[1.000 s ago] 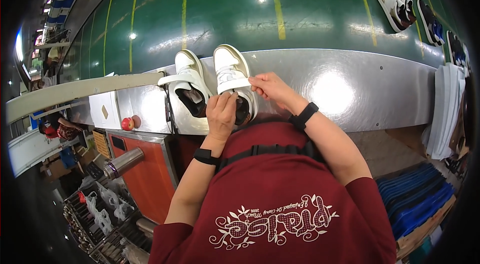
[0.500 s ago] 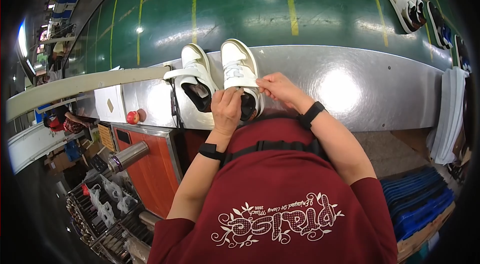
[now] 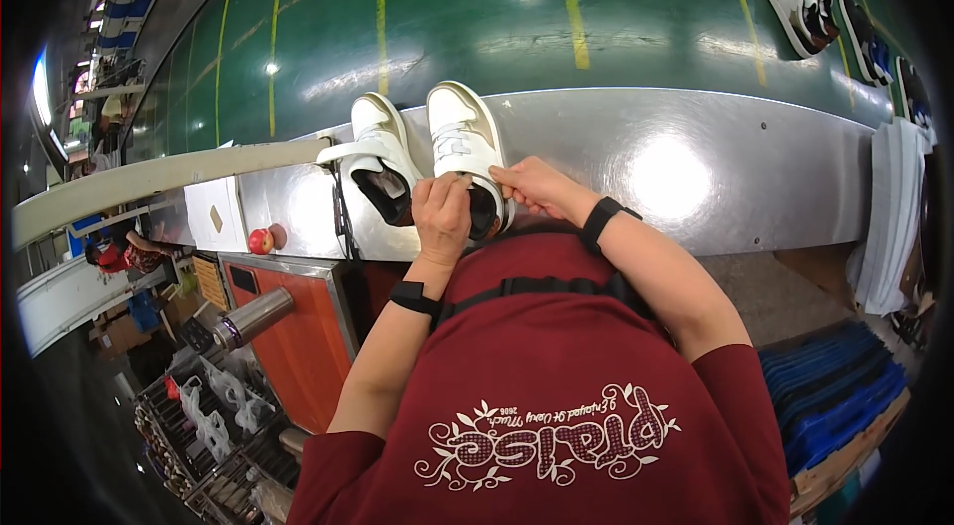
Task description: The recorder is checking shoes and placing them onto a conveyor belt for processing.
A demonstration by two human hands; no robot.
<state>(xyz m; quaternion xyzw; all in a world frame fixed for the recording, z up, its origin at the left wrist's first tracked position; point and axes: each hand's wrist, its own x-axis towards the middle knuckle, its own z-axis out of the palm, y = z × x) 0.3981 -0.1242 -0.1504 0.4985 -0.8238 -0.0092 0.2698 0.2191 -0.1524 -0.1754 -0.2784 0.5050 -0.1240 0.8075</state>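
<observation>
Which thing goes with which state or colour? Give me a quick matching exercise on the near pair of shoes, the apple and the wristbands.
Things
1. Left near shoe
2. Right near shoe
3. Apple
4. Wristbands

States or colours
A. Black
B. Strap sticking out past its left side
C. Red
D. Fingers of the left hand and right hand on it

Pairs: 1-B, 2-D, 3-C, 4-A
</observation>
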